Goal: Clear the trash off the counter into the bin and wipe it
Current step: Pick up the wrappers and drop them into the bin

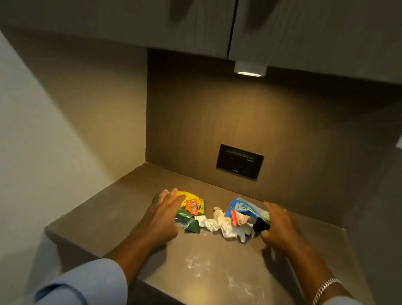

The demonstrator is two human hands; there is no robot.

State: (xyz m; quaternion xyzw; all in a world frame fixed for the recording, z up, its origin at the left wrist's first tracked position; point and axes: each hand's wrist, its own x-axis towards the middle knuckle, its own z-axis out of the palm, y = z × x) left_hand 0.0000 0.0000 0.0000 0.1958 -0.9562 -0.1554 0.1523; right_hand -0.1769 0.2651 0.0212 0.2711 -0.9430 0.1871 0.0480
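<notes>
both hands are out over the counter (206,267), one at each end of a small heap of trash. the left hand (164,215) lies on the yellow and green wrapper (191,208), fingers (176,200) spread and flat across its left part, not closed round it; the rest of the wrapper sticks out to the right of the fingertips. the right hand (280,228) is cupped against the right edge of the blue packet (246,208), fingers curved and apart, thumb low near the packet's dark corner; whether it is pinching the packet or only touching it i cannot tell, the frame is blurred there. between the two sets of fingers lies the crumpled white paper (223,226), touching both wrappers.

all of this looks very light and limp. the wrappers are thin film, likely slick and crackly, so they would slide rather than lift if pressed flat; better to scrunch each into the palm. the paper is soft and already balled, so it should squash in with either one. sweeping both hands inward should gather the whole heap in one squeeze.

nearer than the hands, white powdery smears (220,276) mark the counter; those cannot be picked up and are for the wiping. no bin or cloth is in view.
</notes>
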